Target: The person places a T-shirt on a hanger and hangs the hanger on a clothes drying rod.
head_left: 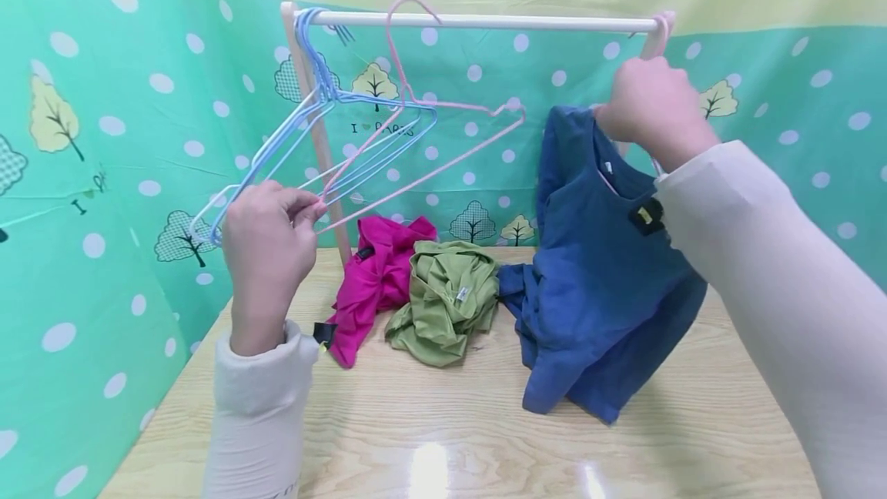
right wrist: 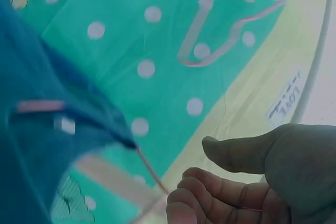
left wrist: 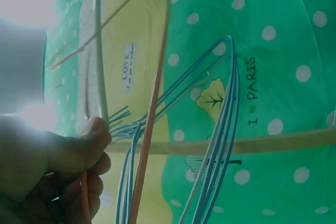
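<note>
My left hand pinches a pink hanger at its lower left corner, thumb against fingers. The hanger tilts in front of the rail with nothing on it; its hook stands close to the bar. On the right, a blue shirt hangs from another pink hanger, whose hook is over the rail's end. My right hand is beside the shirt's neckline. In the right wrist view its thumb stands apart from loosely bent fingers, with nothing between them. The shirt's hanger passes behind the fingertips.
A white rail on wooden posts stands at the back of the table. Several blue hangers cluster at its left end. A magenta garment and a green garment lie crumpled below. A patterned curtain surrounds the table.
</note>
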Motion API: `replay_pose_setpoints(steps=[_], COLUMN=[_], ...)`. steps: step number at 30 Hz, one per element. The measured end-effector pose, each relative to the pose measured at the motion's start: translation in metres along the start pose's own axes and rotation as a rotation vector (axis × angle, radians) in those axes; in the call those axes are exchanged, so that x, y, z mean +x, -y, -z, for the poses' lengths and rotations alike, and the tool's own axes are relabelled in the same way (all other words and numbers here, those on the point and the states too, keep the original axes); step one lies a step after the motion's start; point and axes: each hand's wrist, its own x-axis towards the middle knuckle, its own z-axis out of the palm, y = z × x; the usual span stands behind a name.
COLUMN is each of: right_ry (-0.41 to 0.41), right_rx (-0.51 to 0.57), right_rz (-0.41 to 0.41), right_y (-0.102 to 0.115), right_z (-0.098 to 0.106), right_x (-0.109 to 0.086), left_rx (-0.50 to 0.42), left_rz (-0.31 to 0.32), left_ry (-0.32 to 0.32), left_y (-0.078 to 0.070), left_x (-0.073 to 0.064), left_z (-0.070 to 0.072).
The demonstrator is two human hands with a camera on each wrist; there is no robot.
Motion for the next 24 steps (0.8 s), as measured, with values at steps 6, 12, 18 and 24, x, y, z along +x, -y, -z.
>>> replay_pose_setpoints(steps=[6,12,18,24], right_ry=[0.002,0.051,0.116,0.114], right_rx=[-0.036,-0.019,0.049,0.081], right_rz=[0.069,0.07,0.071,0.098], right_y=[0.022,0.042,0.06,0.078], right_z=[-0.034,-0.081,-0.127,-0.179], right_x=[-0.003,-0.005,-0.008,-0.006], left_rx=[0.056,0.067,0.093,0.127], left_rz=[0.02,0.018,-0.011,-0.034], left_ry=[0.094,0.116,0.146,0.227], left_y=[0.007,0.014,0.021,0.024], left_x=[0.0,0.0,0.001,0.002], left_z=[0.01,0.016,0.025,0.032])
